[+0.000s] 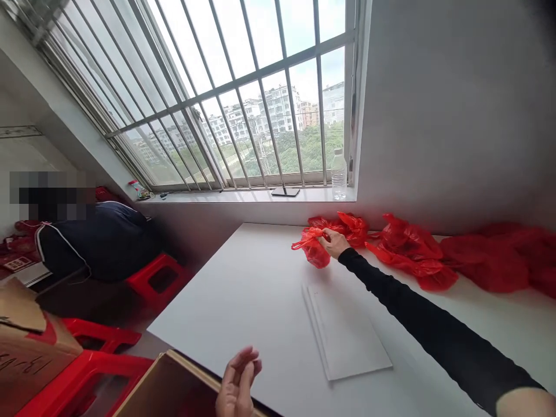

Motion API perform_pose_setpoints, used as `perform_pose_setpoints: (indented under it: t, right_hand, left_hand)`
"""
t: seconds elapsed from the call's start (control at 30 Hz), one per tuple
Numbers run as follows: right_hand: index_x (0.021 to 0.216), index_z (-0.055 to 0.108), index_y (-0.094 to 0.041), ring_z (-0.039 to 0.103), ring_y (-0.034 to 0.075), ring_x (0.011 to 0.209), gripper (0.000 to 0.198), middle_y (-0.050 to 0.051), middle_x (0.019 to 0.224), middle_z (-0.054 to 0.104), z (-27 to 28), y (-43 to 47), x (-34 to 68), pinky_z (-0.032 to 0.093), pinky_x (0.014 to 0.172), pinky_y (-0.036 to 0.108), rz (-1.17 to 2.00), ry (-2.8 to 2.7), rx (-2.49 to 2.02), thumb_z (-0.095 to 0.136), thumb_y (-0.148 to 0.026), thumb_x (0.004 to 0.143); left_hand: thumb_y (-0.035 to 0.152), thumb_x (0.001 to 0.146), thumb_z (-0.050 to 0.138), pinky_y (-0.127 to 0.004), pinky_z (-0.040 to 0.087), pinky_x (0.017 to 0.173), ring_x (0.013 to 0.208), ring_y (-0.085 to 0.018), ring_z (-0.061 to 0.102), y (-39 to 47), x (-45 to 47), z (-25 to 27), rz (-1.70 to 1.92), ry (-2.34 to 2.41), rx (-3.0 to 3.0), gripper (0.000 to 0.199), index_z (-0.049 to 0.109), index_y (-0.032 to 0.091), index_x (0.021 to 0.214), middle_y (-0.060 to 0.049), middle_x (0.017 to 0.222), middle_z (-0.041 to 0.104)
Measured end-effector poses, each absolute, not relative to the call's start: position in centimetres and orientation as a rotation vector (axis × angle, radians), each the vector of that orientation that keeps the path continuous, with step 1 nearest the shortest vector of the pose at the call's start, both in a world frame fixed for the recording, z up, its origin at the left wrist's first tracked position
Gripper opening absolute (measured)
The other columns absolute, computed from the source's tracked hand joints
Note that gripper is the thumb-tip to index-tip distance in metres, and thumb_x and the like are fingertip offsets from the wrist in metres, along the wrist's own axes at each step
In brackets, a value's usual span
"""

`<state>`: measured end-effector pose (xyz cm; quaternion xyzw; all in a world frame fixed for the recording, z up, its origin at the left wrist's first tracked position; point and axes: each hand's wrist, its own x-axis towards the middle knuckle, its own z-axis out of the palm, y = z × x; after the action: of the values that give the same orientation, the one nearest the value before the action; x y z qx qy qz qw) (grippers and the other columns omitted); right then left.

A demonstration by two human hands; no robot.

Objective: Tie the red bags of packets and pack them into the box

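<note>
My right hand [335, 243], in a black sleeve, pinches the gathered top of a red plastic bag [317, 256] over the far part of the white table [226, 284]. The bag hangs from my fingers with its thin handles sticking out to the left; its contents are blurred by the red film. My left hand [238, 382] is at the near edge of the table, by an open cardboard box [152, 385]. Its fingers are curled together against the thumb, and nothing shows between them. Between the hands a thin white stack of sheets or boards [351, 336] lies flat.
More red plastic bags [410, 252] line the wall side of the table. On the windowsill are a clear bottle [339, 176] and a phone [285, 192]. At left, a person in dark clothes [108, 243] sits near red stools [156, 281] and another cardboard box [35, 347].
</note>
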<state>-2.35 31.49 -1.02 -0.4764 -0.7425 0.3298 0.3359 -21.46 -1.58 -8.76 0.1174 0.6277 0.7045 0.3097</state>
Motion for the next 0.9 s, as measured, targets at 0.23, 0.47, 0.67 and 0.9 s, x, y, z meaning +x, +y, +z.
perform_pose_setpoints:
  t: [0.23, 0.47, 0.67, 0.9]
  right_hand:
    - [0.111, 0.064, -0.018, 0.064, 0.021, 0.082, 0.058, 0.006, 0.095, 0.068, -0.1, 21.0, 7.0, 0.056, 0.069, 0.034, 1.289, -1.841, -1.003, 0.049, -0.070, 0.089]
    - [0.130, 0.051, -0.022, 0.063, 0.023, 0.100, 0.061, 0.007, 0.105, 0.066, -2.2, 13.7, 14.4, 0.055, 0.081, 0.035, 1.534, -1.488, -1.108, 0.065, -0.061, 0.086]
    - [0.123, 0.060, -0.022, 0.063, 0.022, 0.094, 0.051, 0.006, 0.104, 0.066, -3.7, 10.2, 15.7, 0.056, 0.078, 0.035, 1.726, -1.391, -0.987, 0.064, -0.058, 0.088]
    - [0.114, 0.066, -0.021, 0.061, 0.019, 0.086, 0.045, 0.004, 0.096, 0.066, -4.2, 9.5, 15.1, 0.055, 0.074, 0.032, 1.719, -1.273, -1.011, 0.064, -0.058, 0.088]
  left_hand:
    - [0.047, 0.068, 0.083, -0.035, 0.057, 0.073, 0.100, -0.025, 0.066, 7.7, -8.4, -5.6, 1.473, 0.977, 0.276, 0.053, 0.066, 0.020, 0.111, -0.014, 0.118, 0.066]
    - [0.036, 0.057, 0.091, -0.028, 0.053, 0.063, 0.075, -0.019, 0.068, 5.9, -2.3, -7.0, 1.466, 0.884, 0.260, 0.052, 0.069, 0.013, 0.098, -0.007, 0.088, 0.073]
    - [0.043, 0.071, 0.082, -0.032, 0.055, 0.075, 0.091, -0.026, 0.070, 3.8, -1.5, -6.0, 1.425, 0.903, 0.324, 0.048, 0.070, 0.014, 0.108, -0.010, 0.099, 0.074]
    - [0.042, 0.077, 0.077, -0.037, 0.054, 0.089, 0.103, -0.029, 0.069, 3.6, -2.0, -4.9, 1.486, 0.935, 0.382, 0.043, 0.070, 0.015, 0.110, -0.011, 0.109, 0.073]
